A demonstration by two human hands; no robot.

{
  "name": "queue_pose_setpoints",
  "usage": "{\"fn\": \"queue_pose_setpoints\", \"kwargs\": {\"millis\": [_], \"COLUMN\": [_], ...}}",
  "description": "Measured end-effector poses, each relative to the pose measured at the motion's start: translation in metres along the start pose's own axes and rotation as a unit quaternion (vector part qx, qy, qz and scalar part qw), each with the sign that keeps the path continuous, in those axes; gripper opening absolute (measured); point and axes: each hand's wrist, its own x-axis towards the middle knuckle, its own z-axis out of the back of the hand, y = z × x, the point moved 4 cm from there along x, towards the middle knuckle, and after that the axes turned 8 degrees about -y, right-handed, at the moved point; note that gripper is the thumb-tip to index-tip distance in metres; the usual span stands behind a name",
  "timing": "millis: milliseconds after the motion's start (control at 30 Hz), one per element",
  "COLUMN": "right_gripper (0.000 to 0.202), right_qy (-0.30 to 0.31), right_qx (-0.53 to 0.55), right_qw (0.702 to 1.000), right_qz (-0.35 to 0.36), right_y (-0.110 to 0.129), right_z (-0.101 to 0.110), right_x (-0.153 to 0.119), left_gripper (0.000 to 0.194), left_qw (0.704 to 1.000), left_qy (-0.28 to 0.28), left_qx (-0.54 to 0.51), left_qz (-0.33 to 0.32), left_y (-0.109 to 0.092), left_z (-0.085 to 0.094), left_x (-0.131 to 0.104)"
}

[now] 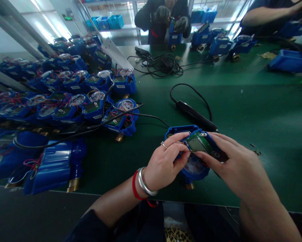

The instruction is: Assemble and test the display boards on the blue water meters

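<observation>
A blue meter housing (196, 174) lies on the green table in front of me, with a brass fitting (189, 186) at its near side. Tilted above it is a green circuit board with a small display (199, 143), gripped at its right side between the thumb and fingers of my right hand (238, 159). My left hand (167, 161), with a ring and bracelets, pinches thin wires (191, 151) at the board's lower left edge. Both hands partly hide the housing and its round dial.
Rows of blue meters (65, 111) with loose wires fill the left. A black electric screwdriver (196, 116) and its cord lie beyond the housing. Across the green table (151, 97) are a coiled cable (163, 65), more meters, a blue bin (291, 61) and two people working.
</observation>
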Motion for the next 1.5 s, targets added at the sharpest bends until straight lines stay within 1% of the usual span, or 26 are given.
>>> {"fn": "queue_pose_setpoints", "kwargs": {"millis": [200, 300, 467, 667, 800, 900, 1133, 1300, 1500], "right_gripper": [0.049, 0.046, 0.043, 0.045, 0.044, 0.044, 0.053, 0.053, 0.050], "right_qy": [-0.016, -0.010, 0.004, 0.022, 0.036, 0.035, 0.042, 0.038, 0.034], "right_qx": [-0.016, -0.015, 0.011, 0.045, 0.066, 0.080, 0.108, 0.103, 0.092], "right_qw": [0.999, 0.999, 0.997, 0.993, 0.987, 0.984, 0.972, 0.974, 0.978], "right_qz": [-0.024, -0.032, -0.070, -0.110, -0.140, -0.154, -0.203, -0.198, -0.185], "right_y": [0.0016, 0.0022, 0.0026, 0.0034, 0.0040, 0.0051, 0.0033, 0.0025, 0.0028], "right_z": [0.0001, 0.0006, 0.0001, -0.0014, -0.0012, -0.0012, -0.0036, -0.0036, -0.0040], "right_x": [-0.0021, -0.0026, -0.0021, -0.0023, -0.0023, -0.0022, -0.0062, -0.0065, -0.0055], "left_gripper": [0.005, 0.005, 0.005, 0.006, 0.006, 0.007, 0.007, 0.007, 0.007], "left_qw": [1.000, 0.999, 0.998, 0.993, 0.991, 0.990, 0.988, 0.987, 0.989], "left_qy": [-0.003, 0.002, 0.015, 0.033, 0.040, 0.042, 0.036, 0.031, 0.011], "left_qx": [-0.014, -0.018, -0.040, -0.076, -0.082, -0.085, -0.105, -0.100, -0.087], "left_qz": [0.020, 0.035, 0.056, 0.088, 0.099, 0.106, 0.108, 0.118, 0.122], "left_y": [0.0027, 0.0029, 0.0019, 0.0044, 0.0049, 0.0057, 0.0071, 0.0065, 0.0039], "left_z": [0.0000, 0.0004, 0.0012, 0.0012, 0.0009, 0.0009, 0.0024, 0.0028, 0.0029], "left_x": [-0.0002, -0.0003, 0.0015, 0.0043, 0.0052, 0.0056, 0.0056, 0.0045, 0.0026]}}
